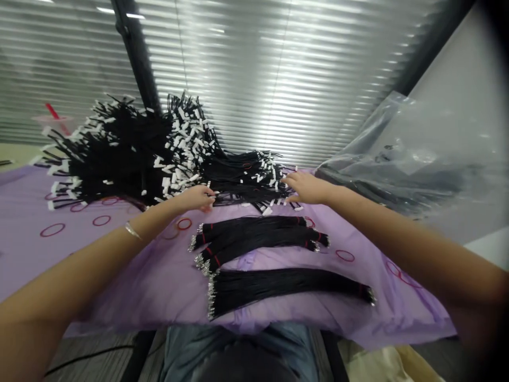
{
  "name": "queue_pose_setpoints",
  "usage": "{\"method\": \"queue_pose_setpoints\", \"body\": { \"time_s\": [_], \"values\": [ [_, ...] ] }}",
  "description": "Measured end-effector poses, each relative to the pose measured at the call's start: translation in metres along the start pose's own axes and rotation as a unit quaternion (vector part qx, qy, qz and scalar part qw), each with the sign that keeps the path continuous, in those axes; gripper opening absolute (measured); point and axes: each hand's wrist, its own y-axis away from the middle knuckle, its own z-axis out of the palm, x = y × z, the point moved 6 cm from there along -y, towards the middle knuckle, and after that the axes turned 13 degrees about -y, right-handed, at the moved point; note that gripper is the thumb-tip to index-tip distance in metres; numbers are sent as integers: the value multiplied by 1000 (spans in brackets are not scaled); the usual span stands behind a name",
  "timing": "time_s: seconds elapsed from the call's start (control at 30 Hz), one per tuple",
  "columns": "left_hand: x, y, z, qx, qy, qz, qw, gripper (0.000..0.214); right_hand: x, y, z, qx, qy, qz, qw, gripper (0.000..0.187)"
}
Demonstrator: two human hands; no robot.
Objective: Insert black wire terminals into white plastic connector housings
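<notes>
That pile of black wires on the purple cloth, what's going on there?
A person is reaching with both bare hands to the near edge of a heap of black wires with white tips, the left hand and the right hand apart. Three neat wire bundles lie closer on the purple sheet, and a clear plastic bag sits to the right.
</notes>
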Motion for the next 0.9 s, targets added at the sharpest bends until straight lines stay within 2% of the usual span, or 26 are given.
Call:
{"method": "queue_pose_setpoints", "body": {
  "time_s": [0.07, 0.13, 0.23, 0.3, 0.33, 0.37, 0.43, 0.53, 0.6, 0.73, 0.9],
  "values": [
    [-10, 3, -1, 9, -59, -6, 998, 21, -11, 11, 18, -17, -12, -18, 1000, 47],
    [-14, 20, -9, 25, -106, -2, 994, 19, -36, 35, 30, -43, -41, -54, 997, 49],
    [-5, 59, -13, 5, -136, 23, 990, 20, -83, 79, 37, -75, -93, -107, 987, 34],
    [16, 87, -2, -32, -138, 72, 987, 18, -112, 102, 34, -68, -122, -136, 981, 26],
    [33, 101, 8, -49, -142, 137, 979, 20, -123, 110, 32, -57, -132, -144, 979, 24],
    [49, 115, 20, -67, -149, 202, 966, 23, -132, 117, 30, -44, -137, -148, 978, 23],
    [72, 136, 49, -108, -191, 281, 934, 25, -139, 126, 24, -7, -136, -145, 980, 25],
    [83, 142, 84, -144, -241, 315, 907, 19, -125, 137, 15, 59, -111, -102, 987, 27],
    [83, 134, 96, -157, -250, 312, 903, 16, -106, 151, 13, 89, -94, -48, 990, 29],
    [78, 119, 100, -175, -253, 286, 907, 17, -71, 189, 27, 94, -89, 44, 991, 35],
    [79, 120, 91, -153, -232, 247, 928, 24, -51, 223, 47, 92, -145, 111, 979, 35]
  ]
}}
